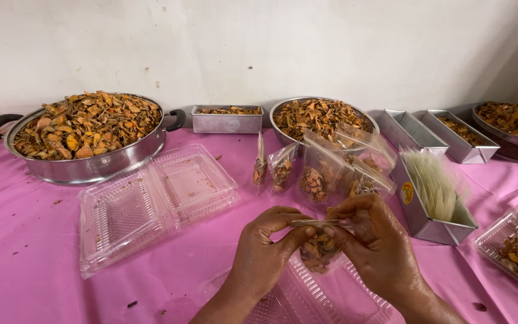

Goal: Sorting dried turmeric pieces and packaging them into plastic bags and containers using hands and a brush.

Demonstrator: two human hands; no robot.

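My left hand (265, 249) and my right hand (376, 243) pinch the top edge of a small clear plastic bag (319, 252) filled with dried orange-brown slices. I hold it over the pink tablecloth, above a clear plastic tray (307, 303). Just beyond my hands stand several filled small bags (313, 180), upright against a round steel bowl (283, 135) of the same slices.
A big steel pan (91, 165) heaped with slices sits at the back left. An open clear clamshell box (151, 201) lies in front of it. Rectangular metal tins (227, 123) line the wall; one tin (427, 225) holds empty bags. A clear tray (514, 246) of slices lies at right.
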